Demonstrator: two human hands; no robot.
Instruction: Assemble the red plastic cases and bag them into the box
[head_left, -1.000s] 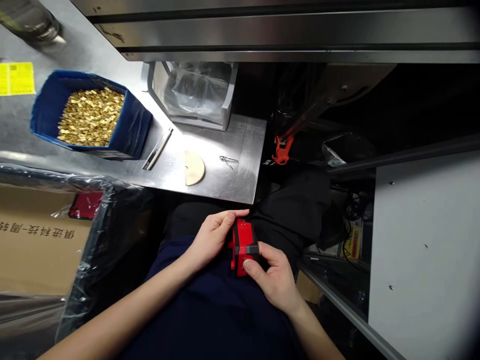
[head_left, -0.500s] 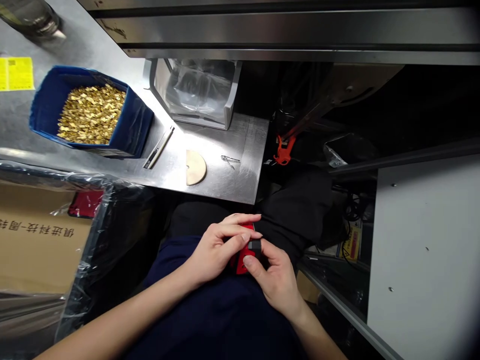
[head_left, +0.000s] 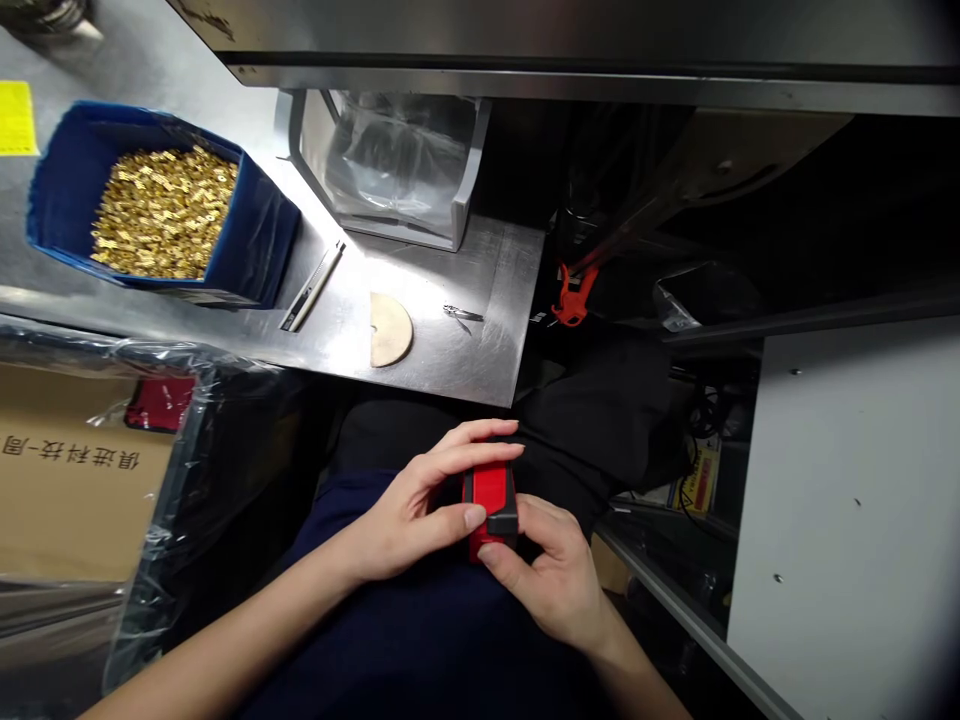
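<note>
A small red and black block-shaped device [head_left: 491,490] is held over my lap, near my waist; I cannot make out its exact kind. My left hand [head_left: 427,505] grips it from the left, the thumb on its near face and the fingers reaching across its far end. On the other side, my right hand [head_left: 551,570] pinches the lower right part between thumb and fingers. The device's underside and part of its left side are hidden. Beyond my hands, on the metal bench [head_left: 472,375], lie a half-round tan disc [head_left: 391,330] and a small nail clipper-like metal tool [head_left: 462,316].
A blue bin [head_left: 259,235] of brass-coloured parts [head_left: 165,215] stands at the left, with a utility knife [head_left: 313,287] beside it. A grey bin [head_left: 457,215] holds clear plastic. At lower left is a plastic-lined cardboard box [head_left: 75,510]. An orange-handled tool [head_left: 574,297] hangs right of the bench.
My left thumb and fingers have spread apart, uncovering more of the red face of the device. My right hand keeps its pinch. The view has shifted slightly.
</note>
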